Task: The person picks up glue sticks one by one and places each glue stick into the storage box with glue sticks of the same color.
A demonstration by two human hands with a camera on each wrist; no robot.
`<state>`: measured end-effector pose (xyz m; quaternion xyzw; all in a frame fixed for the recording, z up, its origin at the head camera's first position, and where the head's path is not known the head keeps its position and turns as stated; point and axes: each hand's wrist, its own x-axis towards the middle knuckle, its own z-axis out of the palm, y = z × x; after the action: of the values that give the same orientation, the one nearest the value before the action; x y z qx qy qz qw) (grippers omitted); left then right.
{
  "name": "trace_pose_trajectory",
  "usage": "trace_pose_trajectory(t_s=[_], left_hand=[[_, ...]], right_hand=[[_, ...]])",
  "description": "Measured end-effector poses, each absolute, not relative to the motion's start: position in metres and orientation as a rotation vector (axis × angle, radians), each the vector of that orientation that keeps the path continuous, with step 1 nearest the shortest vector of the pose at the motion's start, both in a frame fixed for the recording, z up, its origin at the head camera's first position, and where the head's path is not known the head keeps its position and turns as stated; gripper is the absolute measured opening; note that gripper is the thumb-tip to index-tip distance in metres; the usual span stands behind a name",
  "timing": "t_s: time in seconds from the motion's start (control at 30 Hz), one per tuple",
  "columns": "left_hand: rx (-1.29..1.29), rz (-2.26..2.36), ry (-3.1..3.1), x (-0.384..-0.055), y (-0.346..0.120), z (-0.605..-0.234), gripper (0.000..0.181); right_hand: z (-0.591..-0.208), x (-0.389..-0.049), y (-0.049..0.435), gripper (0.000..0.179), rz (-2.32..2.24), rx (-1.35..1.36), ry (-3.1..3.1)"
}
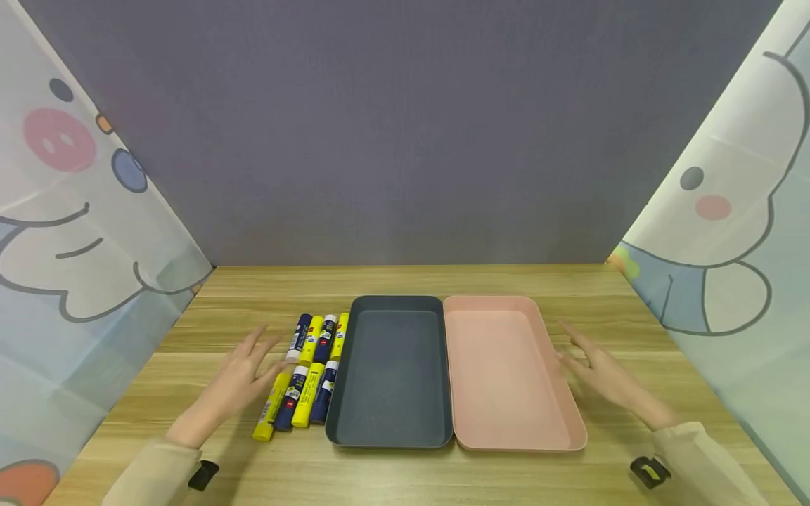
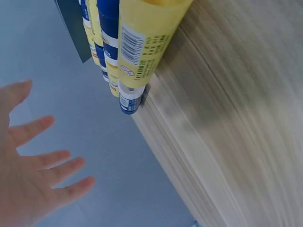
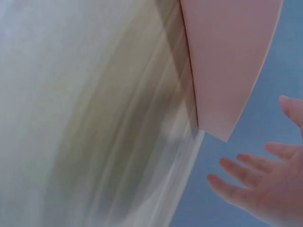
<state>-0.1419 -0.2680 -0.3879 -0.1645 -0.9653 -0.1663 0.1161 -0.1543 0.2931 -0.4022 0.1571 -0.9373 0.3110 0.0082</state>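
Two rows of yellow and navy glue sticks [image 1: 310,395] lie side by side left of a dark grey tray [image 1: 392,372]. My left hand [image 1: 237,379] hovers beside their left edge, fingers spread and holding nothing. In the left wrist view, the nearest yellow glue stick [image 2: 142,47] shows its barcode, apart from the left hand [image 2: 40,175]. A pink tray [image 1: 512,379] adjoins the grey one on the right. Just off its right rim is my right hand [image 1: 598,372], fingers extended with nothing held. The right wrist view shows the pink tray's outer wall [image 3: 227,61] near that hand [image 3: 267,177].
Everything stands on a wood-grain table [image 1: 405,481]. A grey panel [image 1: 405,140] rises behind its far edge. Cartoon-printed sheets [image 1: 95,232] border the left and right sides. Each wrist has a dark strap, the right one with a buckle [image 1: 650,471].
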Motion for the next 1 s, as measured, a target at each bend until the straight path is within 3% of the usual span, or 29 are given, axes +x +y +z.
trace_pose_trajectory(t_s=[0.4,0.63,1.0], left_hand=[[-0.528,-0.508,-2.732,-0.137,-0.272,-0.391,0.037],[-0.46,-0.6,-2.823,-0.134,-0.271,-0.389,0.035],[-0.315,-0.816,-2.927,-0.128,-0.273,-0.389,0.034]], right_hand=[[-0.412,-0.157,0.294,0.053,1.262,0.499,-2.87],[-0.416,-0.156,0.294,0.051,1.59,0.484,-2.818],[-0.416,-0.156,0.294,0.054,1.734,0.383,-2.903]])
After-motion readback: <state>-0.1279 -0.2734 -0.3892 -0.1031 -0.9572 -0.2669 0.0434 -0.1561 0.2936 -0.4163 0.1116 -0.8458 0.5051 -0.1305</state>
